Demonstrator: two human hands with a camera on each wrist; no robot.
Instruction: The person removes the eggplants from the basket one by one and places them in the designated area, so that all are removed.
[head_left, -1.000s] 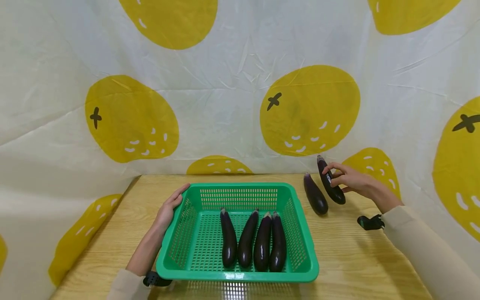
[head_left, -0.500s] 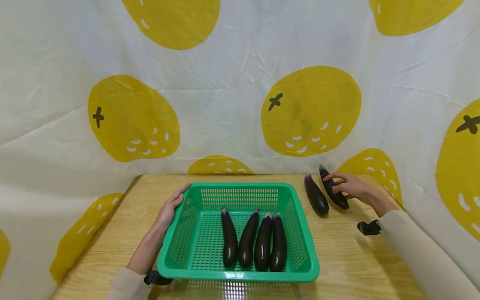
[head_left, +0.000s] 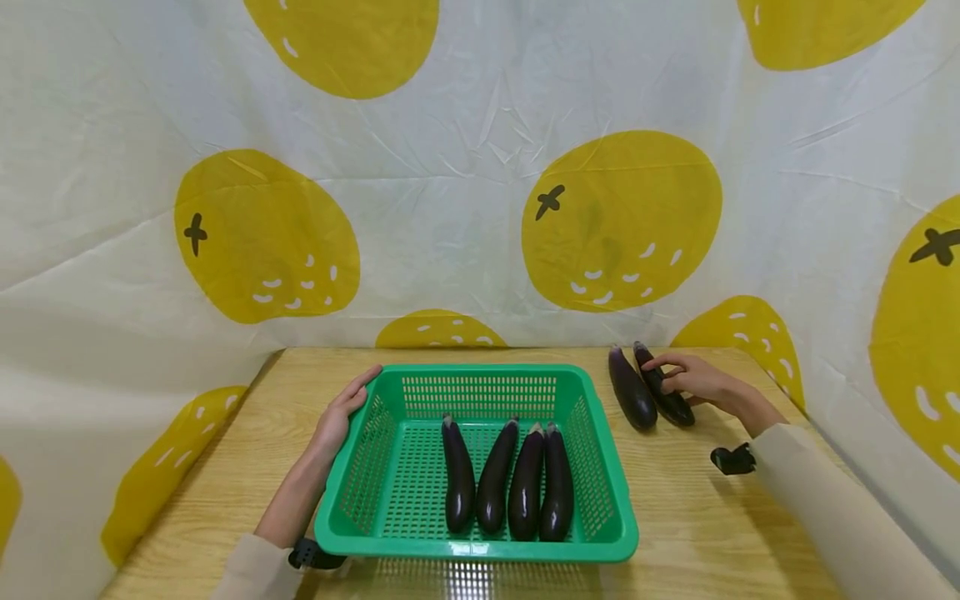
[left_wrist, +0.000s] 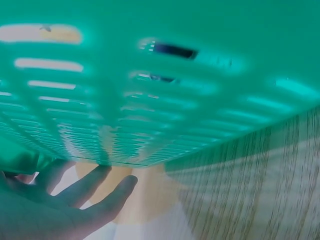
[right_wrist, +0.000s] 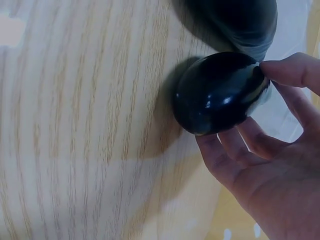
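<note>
1. Head view: the right hand (head_left: 693,381) curls its fingers round the outer eggplant (head_left: 663,386), which now lies flat on the worktop (head_left: 697,517), just beside the second loose eggplant (head_left: 632,389). A second ago it was held tilted, its stem end raised toward the backdrop; half a second ago it was lower but stood a little further from its neighbour. The left hand (head_left: 341,412), fingers straight, rests against the left wall of the green basket (head_left: 600,433), unchanged across the frames. Four eggplants (head_left: 506,483) lie side by side in the basket, as before.

2. Left wrist view: the left hand (left_wrist: 60,200) shows relaxed, spread fingers beside the blurred basket (left_wrist: 160,85) wall; it grips nothing.

3. Right wrist view: the right hand (right_wrist: 270,165) cups the rounded end of the outer eggplant (right_wrist: 220,92), thumb above and fingers below, the fruit lying on the worktop (right_wrist: 75,125). The second loose eggplant (right_wrist: 235,20) lies just behind it.
</note>
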